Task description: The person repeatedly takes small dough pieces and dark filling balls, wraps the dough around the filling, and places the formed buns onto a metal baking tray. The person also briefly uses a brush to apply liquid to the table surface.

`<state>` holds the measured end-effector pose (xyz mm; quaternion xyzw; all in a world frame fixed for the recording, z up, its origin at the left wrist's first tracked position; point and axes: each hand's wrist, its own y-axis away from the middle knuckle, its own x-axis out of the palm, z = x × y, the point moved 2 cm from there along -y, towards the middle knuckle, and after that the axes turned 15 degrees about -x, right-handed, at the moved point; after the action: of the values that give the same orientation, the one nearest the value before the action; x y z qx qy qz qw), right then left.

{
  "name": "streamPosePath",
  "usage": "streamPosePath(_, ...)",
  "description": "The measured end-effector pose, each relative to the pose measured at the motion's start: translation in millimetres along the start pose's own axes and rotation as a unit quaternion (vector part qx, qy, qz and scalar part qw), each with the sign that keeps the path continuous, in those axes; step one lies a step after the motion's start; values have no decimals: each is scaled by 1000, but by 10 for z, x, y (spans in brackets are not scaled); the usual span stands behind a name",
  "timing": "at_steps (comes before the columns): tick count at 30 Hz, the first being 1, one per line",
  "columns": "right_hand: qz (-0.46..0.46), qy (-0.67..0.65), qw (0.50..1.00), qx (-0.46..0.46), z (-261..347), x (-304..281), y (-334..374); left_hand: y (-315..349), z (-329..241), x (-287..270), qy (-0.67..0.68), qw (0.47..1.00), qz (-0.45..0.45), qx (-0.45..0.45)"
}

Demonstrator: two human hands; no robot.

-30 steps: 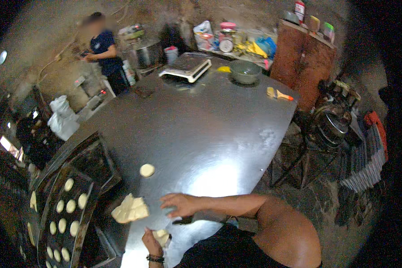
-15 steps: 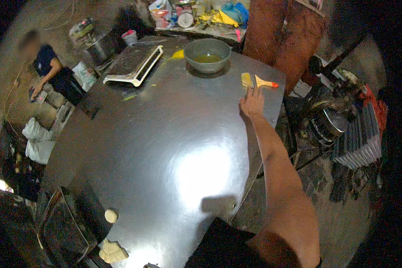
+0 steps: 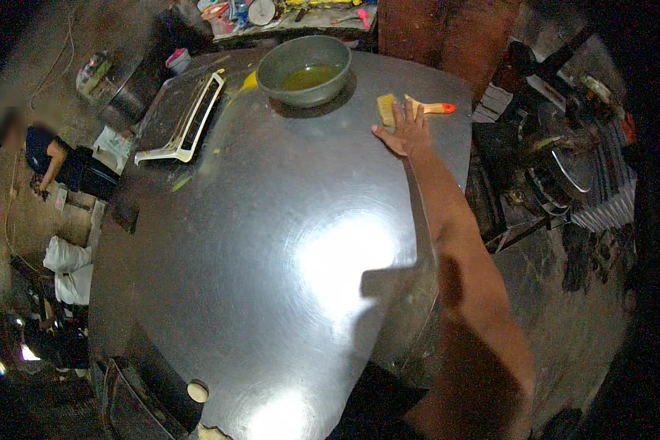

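Note:
My right hand (image 3: 406,135) reaches far across the metal table (image 3: 220,249), fingers spread over the middle of a flat brush (image 3: 438,108). The brush lies flat, with pale bristles to the left and a wooden handle with an orange tip to the right. My fingertips seem to touch it but are not wrapped round it. Left of the hand stands a grey-green bowl (image 3: 309,98) holding a little yellowish liquid. Near the table's front left edge lies a round dough ball (image 3: 197,391), with part of a dough piece (image 3: 211,434) below it. My left hand is out of view.
A dark slab with a white frame (image 3: 193,132) lies at the far left, a yellow object (image 3: 250,80) beside it. Behind stands a cluttered bench (image 3: 330,22). A co-worker (image 3: 55,155) is at left. Metal gear (image 3: 561,172) crowds the right side.
The view has shifted, so the table's far items sit higher and further left. My right hand has moved forward onto the brush, and its fingers have spread.

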<state>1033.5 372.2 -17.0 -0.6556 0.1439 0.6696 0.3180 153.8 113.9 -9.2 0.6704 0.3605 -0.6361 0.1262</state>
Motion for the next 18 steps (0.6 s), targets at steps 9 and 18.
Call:
streamPosePath(9,-62,-65,965,-247,362,-423,1354,144,256,42,54,997,-42,30)
streamPosePath(18,-150,-153,966,-141,687,-813,2678,67,358,-6,315,947,62,-31)
